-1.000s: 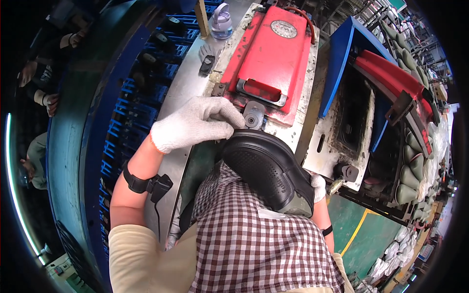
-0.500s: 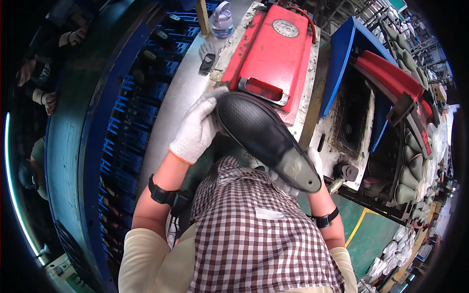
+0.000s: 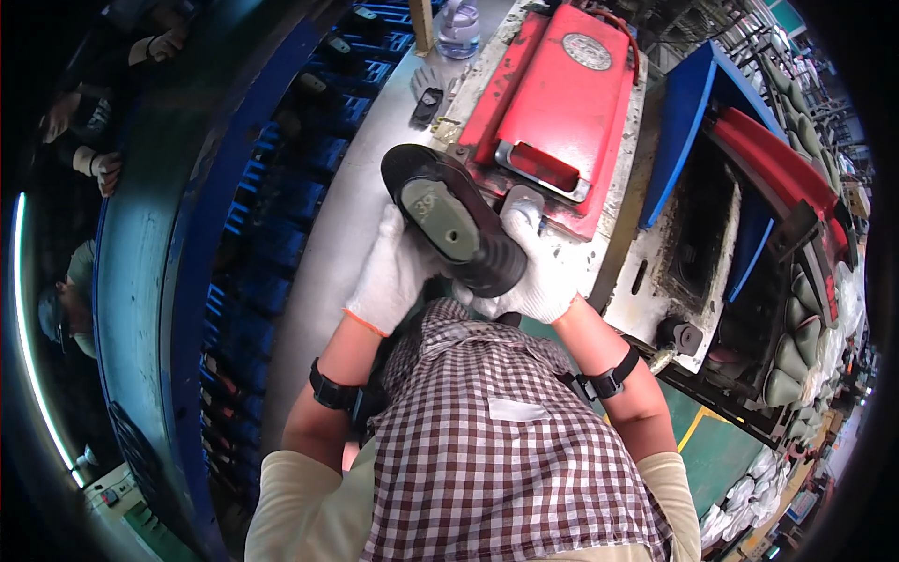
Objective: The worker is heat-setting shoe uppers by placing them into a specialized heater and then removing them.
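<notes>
Between my gloved hands is a black shoe upper (image 3: 501,265) fitted over a grey-green shoe last (image 3: 438,221). The last's flat top, with a hole in it, faces up, and the black toe end points to the upper left. My left hand (image 3: 389,267) grips the near left side, its fingers partly hidden beneath the shoe. My right hand (image 3: 538,272) is wrapped round the right end. By its fingertips shows a small grey rounded piece (image 3: 524,199); I cannot make out what it is. Both gloves are white knit.
A red machine cover (image 3: 571,103) lies just beyond my hands on a worn pale bench. To the right stands an open machine with a blue panel (image 3: 679,131) and red lid (image 3: 763,155). On the left runs a blue rack (image 3: 272,225). A bottle (image 3: 459,28) stands far back.
The shoe on its last has been turned over and tilted, so the last's top now faces up. My right hand has come up to its right side. The view has shifted slightly.
</notes>
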Motion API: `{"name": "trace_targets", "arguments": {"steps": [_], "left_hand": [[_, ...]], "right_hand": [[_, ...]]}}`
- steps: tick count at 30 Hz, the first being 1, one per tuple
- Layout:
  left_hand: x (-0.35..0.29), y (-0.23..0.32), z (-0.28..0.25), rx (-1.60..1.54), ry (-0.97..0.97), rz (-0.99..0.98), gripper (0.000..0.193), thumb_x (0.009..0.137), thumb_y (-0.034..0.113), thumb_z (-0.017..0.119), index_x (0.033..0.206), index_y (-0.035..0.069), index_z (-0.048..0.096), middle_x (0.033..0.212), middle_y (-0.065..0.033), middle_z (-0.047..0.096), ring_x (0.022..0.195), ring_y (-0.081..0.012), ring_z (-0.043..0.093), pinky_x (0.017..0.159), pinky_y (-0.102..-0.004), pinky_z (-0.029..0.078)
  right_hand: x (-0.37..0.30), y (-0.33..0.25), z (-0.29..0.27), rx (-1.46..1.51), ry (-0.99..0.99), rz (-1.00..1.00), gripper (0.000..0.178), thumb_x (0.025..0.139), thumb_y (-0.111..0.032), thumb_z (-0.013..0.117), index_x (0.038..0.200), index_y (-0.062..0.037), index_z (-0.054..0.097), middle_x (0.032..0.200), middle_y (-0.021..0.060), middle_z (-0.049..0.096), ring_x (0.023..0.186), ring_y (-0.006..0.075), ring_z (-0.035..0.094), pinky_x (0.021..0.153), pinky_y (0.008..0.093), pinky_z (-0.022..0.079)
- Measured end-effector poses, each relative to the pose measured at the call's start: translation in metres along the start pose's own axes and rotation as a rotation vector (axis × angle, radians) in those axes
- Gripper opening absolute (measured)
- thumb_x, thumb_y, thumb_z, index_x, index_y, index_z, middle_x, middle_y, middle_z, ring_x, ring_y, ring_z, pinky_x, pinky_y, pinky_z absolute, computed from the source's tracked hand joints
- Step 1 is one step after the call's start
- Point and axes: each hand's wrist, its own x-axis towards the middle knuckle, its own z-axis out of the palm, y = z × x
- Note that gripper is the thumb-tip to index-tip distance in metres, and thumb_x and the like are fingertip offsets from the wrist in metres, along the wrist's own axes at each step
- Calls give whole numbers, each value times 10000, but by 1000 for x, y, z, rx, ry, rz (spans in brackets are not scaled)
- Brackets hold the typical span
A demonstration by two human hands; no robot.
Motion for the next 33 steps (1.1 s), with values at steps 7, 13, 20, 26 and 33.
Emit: {"name": "trace_targets", "arguments": {"steps": [7, 13, 20, 26, 33], "left_hand": [[-28, -4, -55, -461, 68, -4, 613, 1020, 404, 536, 1517, 51, 472, 1444, -152, 597, 1342, -300, 581, 1167, -477, 453], [-1, 12, -142, -365, 472, 75, 456, 918, 287, 611, 1318, 68, 633, 1289, -108, 687, 1172, -288, 674, 1053, -468, 537], [83, 71, -359, 97, 896, 243, 399, 805, 159, 786, 1183, 75, 690, 1119, -23, 678, 996, -176, 652, 891, -336, 541], [145, 148, -372, 658, 1250, 530, 759, 832, 366, 796, 1443, -6, 541, 1351, -138, 629, 1158, -271, 600, 1026, -401, 483], [165, 158, -359, 1300, 1307, -56, 911, 1000, 498, 636, 1667, 73, 184, 1649, -237, 368, 1488, -406, 412, 1202, -474, 366]], "right_hand": [[48, 5, 19, -1132, 259, 318, 884, 1063, -590, 484, 1692, -104, 95, 1390, 135, 613, 1172, 178, 640, 866, 269, 553], [33, 9, -7, -1661, 540, -374, 461, 944, -221, 680, 1354, -16, 629, 1174, 197, 695, 1106, 350, 675, 973, 418, 521], [-21, 26, -50, -2356, 896, -569, 504, 749, -65, 784, 1240, -131, 693, 1245, 73, 660, 1240, 357, 598, 1058, 468, 463], [-19, 35, -70, -2399, 984, -574, 551, 703, -54, 805, 1224, -193, 694, 1248, 52, 662, 1201, 358, 623, 1011, 463, 502], [-17, 35, -78, -2416, 1001, -573, 547, 667, 38, 687, 1180, -153, 710, 1220, 88, 677, 1170, 381, 640, 1002, 480, 508]]}}
